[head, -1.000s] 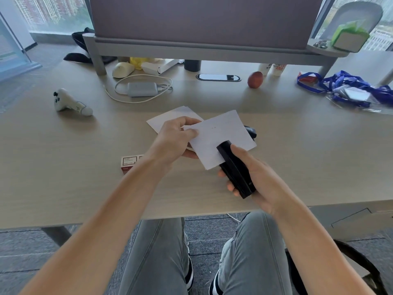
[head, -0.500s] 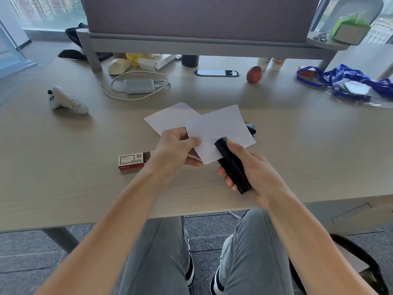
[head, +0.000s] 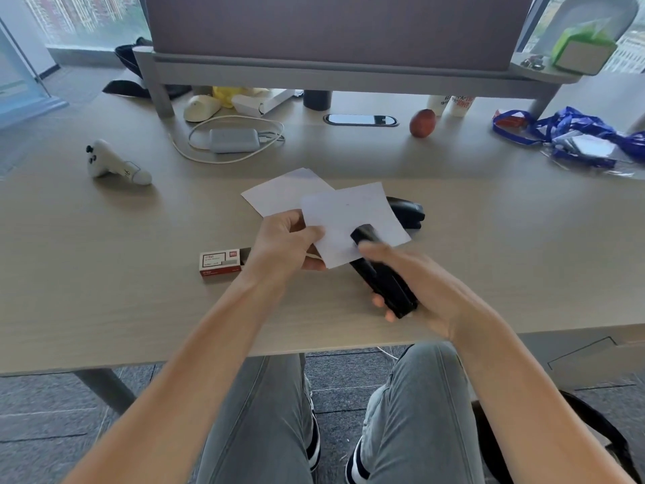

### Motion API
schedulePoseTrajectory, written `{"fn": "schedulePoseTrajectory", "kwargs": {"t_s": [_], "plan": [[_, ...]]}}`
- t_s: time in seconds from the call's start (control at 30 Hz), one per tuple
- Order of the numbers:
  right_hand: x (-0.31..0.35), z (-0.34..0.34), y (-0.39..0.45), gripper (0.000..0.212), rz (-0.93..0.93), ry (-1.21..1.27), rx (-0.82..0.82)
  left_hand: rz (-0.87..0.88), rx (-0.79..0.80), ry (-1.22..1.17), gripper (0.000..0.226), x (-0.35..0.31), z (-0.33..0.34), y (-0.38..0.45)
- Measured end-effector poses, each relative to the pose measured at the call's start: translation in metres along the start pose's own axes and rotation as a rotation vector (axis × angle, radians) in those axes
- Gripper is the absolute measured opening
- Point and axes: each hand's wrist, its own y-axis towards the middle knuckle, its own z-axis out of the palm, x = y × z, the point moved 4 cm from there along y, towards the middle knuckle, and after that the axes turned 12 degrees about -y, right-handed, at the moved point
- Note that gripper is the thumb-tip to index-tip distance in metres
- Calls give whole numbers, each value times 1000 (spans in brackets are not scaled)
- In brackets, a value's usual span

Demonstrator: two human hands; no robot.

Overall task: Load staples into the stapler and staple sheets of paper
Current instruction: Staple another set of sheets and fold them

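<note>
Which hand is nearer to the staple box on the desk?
Left. The left hand, pinching the paper, sits just right of the staple box; the right hand grips the stapler farther right.

Bare desk [head: 104, 291] lies open at lower left and right of centre. At mid-frame the staple box [head: 220, 266] sits just left of the left hand [head: 286, 248]; a second black stapler [head: 406, 212] (half hidden by paper [head: 352, 223]) blocks behind. The controller [head: 115, 164], charger [head: 232, 140] and lanyards [head: 579, 139] crowd the upper frame.
</note>
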Motion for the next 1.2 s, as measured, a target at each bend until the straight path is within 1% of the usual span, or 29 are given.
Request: {"fn": "schedulePoseTrajectory", "kwargs": {"t_s": [0.07,0.13,0.2,0.23,0.27,0.33,0.43,0.5,0.57,0.63,0.7,0.73,0.8,0.87,0.93,1.0,1.03,1.1,1.13,1.17,1.2], "plan": [[-4,-10,1,32,-25,-173,-93,17,-28,-23,18,-2,-5,1],[-6,-21,3,24,-58,-412,-250,21,-54,-50,19,-5,-12,3],[-3,-27,3,14,-134,-647,-392,23,-74,-68,19,-8,-18,5],[-1,-28,3,12,-178,-754,-438,26,-86,-75,19,-9,-20,6],[1,-28,4,12,-217,-828,-459,30,-100,-81,18,-10,-23,8],[1,-28,8,13,-249,-875,-455,36,-118,-88,17,-12,-26,10],[5,-30,19,28,-265,-921,-451,21,-122,-99,18,-13,-28,12],[7,-32,25,38,-269,-920,-444,14,-116,-108,19,-13,-27,11],[5,-35,30,46,-279,-882,-474,5,-113,-121,19,-13,-27,10],[2,-38,28,51,-322,-764,-598,-13,-108,-147,18,-12,-28,8],[3,-40,19,53,-423,-678,-735,-42,-95,-182,18,-11,-27,6],[4,-40,14,55,-483,-661,-769,-59,-82,-201,18,-11,-25,5],[7,-40,5,57,-598,-635,-780,-85,-44,-221,16,-12,-19,4],[12,-41,-3,48,-693,-610,-771,-100,-2,-208,14,-14,-9,1],[18,-44,-11,30,-750,-559,-761,-114,51,-187,12,-17,2,-3],[22,-49,-23,15,-786,-463,-752,-108,77,-193,20,-17,11,-7],[23,-53,-30,10,-784,-410,-749,-81,70,-196,22,-18,15,-8],[24,-63,-43,12,-737,-321,-764,48,45,-107,14,-21,24,-10],[24,-68,-49,16,-709,-273,-771,121,41,-46,16,-23,31,-12],[23,-72,-54,20,-683,-215,-769,172,52,-16,24,-24,38,-15],[20,-79,-61,21,-657,-159,-769,189,89,-18,32,-24,50,-19]]}}
